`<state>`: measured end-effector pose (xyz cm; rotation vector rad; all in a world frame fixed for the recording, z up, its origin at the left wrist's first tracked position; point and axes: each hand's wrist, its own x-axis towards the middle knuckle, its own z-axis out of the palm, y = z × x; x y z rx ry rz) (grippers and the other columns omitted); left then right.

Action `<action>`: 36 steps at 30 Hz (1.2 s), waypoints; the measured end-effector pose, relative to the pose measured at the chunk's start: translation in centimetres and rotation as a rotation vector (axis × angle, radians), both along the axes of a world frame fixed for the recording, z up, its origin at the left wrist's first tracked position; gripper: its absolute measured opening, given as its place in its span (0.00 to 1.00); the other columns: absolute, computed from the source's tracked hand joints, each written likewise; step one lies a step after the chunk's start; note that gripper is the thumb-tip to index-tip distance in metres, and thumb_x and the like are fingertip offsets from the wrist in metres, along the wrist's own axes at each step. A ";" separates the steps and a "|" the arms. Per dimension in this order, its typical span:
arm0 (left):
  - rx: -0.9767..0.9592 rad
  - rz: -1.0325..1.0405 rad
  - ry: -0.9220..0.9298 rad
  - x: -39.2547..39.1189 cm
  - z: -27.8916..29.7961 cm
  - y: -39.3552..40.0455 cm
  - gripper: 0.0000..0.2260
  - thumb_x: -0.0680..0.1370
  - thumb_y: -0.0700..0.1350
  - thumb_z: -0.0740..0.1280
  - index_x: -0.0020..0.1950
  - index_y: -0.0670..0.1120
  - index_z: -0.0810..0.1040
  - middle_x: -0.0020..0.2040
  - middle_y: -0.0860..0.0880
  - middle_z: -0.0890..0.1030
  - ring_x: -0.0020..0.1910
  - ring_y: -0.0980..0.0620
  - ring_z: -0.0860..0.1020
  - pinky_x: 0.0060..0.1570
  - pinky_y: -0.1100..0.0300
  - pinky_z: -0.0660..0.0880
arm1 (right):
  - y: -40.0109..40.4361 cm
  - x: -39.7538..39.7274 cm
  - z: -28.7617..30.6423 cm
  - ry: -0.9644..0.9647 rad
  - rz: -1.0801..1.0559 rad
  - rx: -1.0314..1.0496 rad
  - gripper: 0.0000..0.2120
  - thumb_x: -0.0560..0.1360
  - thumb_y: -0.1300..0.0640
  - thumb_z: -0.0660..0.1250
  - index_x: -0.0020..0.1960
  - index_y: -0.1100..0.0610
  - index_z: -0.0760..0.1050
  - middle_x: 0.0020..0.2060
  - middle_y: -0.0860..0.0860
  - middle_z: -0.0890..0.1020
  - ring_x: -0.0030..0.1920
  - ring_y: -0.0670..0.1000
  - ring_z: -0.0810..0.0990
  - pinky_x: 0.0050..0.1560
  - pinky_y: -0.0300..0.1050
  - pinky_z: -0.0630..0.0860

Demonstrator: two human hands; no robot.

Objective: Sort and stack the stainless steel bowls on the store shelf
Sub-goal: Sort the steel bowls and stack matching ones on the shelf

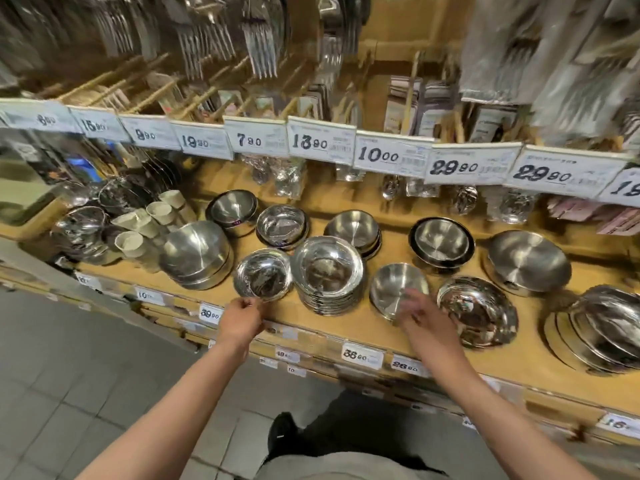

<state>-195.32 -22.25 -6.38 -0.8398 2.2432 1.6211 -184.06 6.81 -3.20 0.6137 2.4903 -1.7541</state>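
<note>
While the left hand (pixel 242 318) pinches the near rim of a small shiny bowl (pixel 262 279) at the shelf's (pixel 391 336) front edge, the right hand (pixel 427 318) hovers with fingers loosely spread over a matte bowl (pixel 394 289), its grip blurred. Between them stands a tall stack of bowls (pixel 329 277); more bowls sit behind and to both sides.
</note>
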 end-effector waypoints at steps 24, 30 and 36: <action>0.032 -0.442 -0.064 -9.4 1.3 -9.0 0.06 0.78 0.36 0.65 0.49 0.44 0.80 0.35 0.44 0.86 0.36 0.42 0.85 0.44 0.40 0.84 | -18.4 -3.6 -1.0 -0.094 -0.217 -0.145 0.09 0.82 0.59 0.65 0.56 0.47 0.80 0.45 0.46 0.84 0.41 0.37 0.84 0.41 0.32 0.79; 0.098 -0.458 0.093 -10.9 5.7 -9.9 0.05 0.78 0.38 0.69 0.51 0.39 0.82 0.44 0.35 0.85 0.38 0.45 0.82 0.47 0.40 0.83 | -18.7 -6.3 2.2 0.016 -0.275 -0.306 0.10 0.81 0.58 0.67 0.61 0.48 0.76 0.50 0.49 0.82 0.46 0.44 0.86 0.44 0.48 0.85; 0.160 -0.620 0.209 -12.5 9.7 -6.4 0.03 0.76 0.40 0.70 0.43 0.42 0.82 0.39 0.47 0.82 0.39 0.51 0.78 0.43 0.56 0.76 | -14.9 -9.2 6.3 0.046 -0.328 -0.351 0.17 0.81 0.57 0.67 0.70 0.55 0.73 0.57 0.56 0.82 0.54 0.55 0.84 0.45 0.45 0.82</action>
